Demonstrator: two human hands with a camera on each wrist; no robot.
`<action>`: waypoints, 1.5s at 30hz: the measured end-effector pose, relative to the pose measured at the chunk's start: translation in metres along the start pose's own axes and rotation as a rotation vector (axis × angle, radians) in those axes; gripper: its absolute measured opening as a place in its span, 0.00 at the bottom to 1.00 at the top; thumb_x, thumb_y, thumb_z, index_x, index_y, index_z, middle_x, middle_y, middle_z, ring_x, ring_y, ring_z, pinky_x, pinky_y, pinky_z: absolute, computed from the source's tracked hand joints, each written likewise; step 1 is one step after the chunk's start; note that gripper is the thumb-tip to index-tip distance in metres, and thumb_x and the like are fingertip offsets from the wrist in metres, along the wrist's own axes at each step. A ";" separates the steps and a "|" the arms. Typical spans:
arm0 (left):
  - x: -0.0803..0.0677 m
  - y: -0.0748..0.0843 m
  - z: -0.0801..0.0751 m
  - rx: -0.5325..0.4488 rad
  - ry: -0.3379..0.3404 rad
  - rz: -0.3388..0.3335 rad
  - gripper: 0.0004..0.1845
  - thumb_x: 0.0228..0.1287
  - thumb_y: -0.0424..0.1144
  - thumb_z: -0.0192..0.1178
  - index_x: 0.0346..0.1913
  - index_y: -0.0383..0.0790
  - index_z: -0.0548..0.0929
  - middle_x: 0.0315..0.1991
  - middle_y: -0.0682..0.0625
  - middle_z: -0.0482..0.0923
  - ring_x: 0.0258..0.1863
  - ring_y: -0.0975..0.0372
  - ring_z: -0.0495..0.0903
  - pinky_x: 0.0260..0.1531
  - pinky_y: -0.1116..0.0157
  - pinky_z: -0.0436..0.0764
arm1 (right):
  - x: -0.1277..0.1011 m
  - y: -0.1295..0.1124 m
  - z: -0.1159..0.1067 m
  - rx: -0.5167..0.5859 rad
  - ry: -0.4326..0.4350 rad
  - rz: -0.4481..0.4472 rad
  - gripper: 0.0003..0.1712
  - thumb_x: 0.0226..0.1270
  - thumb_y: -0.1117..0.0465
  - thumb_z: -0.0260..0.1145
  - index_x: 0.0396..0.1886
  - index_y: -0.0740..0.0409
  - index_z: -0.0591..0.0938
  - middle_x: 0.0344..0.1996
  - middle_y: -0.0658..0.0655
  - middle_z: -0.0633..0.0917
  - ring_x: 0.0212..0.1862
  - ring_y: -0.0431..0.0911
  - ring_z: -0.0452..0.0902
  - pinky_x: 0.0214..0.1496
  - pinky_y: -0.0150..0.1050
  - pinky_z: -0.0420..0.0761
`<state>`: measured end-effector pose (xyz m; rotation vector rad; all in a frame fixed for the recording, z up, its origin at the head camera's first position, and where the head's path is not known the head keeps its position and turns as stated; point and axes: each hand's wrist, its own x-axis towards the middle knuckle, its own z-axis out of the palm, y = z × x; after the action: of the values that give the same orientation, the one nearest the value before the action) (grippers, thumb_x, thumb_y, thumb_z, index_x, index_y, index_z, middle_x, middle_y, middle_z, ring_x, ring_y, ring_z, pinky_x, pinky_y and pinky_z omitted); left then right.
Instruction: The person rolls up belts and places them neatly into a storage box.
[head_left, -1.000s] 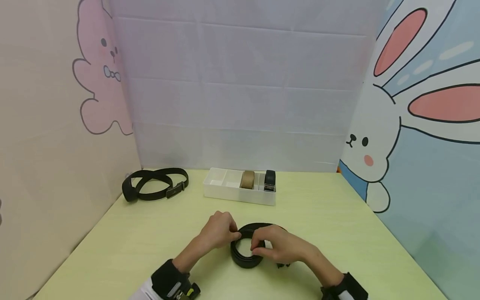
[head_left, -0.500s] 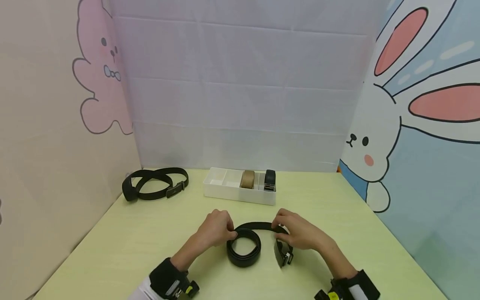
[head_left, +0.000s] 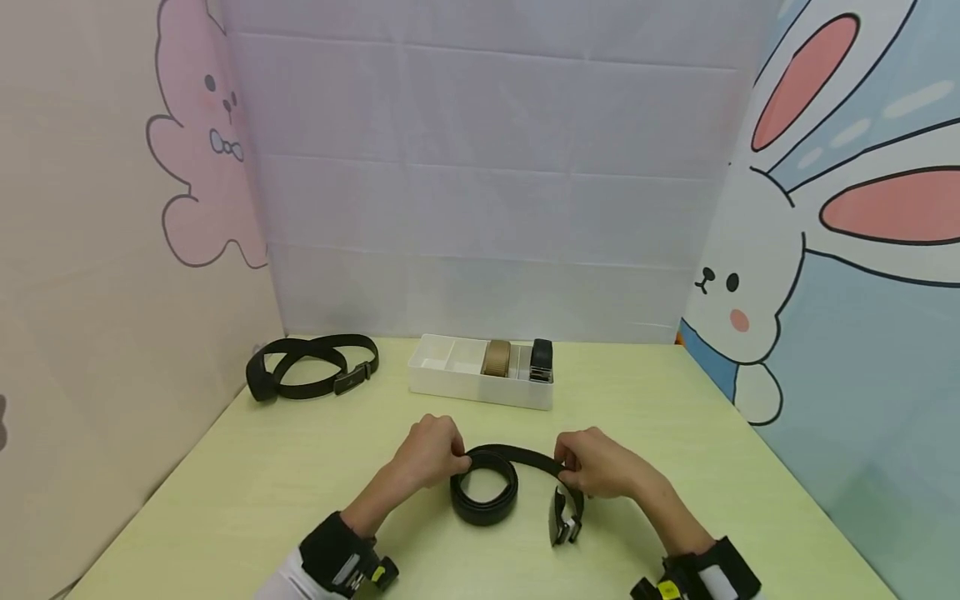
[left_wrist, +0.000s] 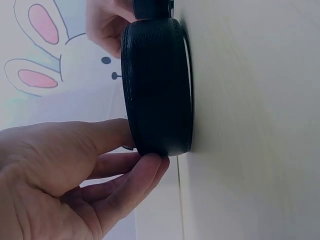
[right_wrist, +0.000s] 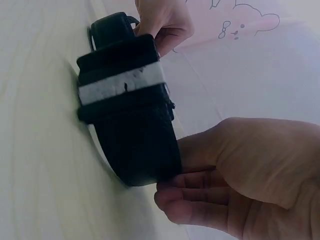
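A black leather belt lies rolled on the table, its coil (head_left: 483, 510) standing on edge and a free stretch curving right to a metal buckle (head_left: 561, 525). At the coil's back left, my left hand (head_left: 431, 450) pinches the strap. Thumb and fingers of my right hand (head_left: 603, 462) pinch the free stretch just behind the buckle. Seen from the left wrist, the left hand (left_wrist: 75, 175) holds the outer wrap of the belt (left_wrist: 157, 90) between thumb and fingers. The right wrist view shows the buckle (right_wrist: 122, 75) up close, with the right hand (right_wrist: 240, 175) on the strap beside it.
Behind the hands stands a white divided box (head_left: 480, 392) holding a tan rolled belt (head_left: 496, 358) and a black rolled belt (head_left: 541, 358). Another black belt (head_left: 300, 392) lies loosely looped at the back left. Fabric walls enclose the table (head_left: 675, 433).
My right hand has moved from the coil's right side out to the strap near the buckle, and the free stretch now bows outward. The coil and left hand have shifted slightly left.
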<state>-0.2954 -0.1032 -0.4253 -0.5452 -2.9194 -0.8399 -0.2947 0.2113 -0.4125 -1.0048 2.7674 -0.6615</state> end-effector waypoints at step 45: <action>0.035 -0.002 0.009 0.042 0.015 0.070 0.20 0.62 0.31 0.77 0.14 0.44 0.86 0.13 0.62 0.68 0.17 0.66 0.65 0.21 0.69 0.65 | 0.022 -0.027 0.037 0.006 0.093 -0.414 0.12 0.70 0.69 0.81 0.33 0.52 0.86 0.31 0.46 0.86 0.35 0.27 0.74 0.41 0.25 0.79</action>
<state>-0.3284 -0.0891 -0.4294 -0.6304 -2.8790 -0.7690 -0.2869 0.1656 -0.4332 -1.6051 2.6469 -0.7822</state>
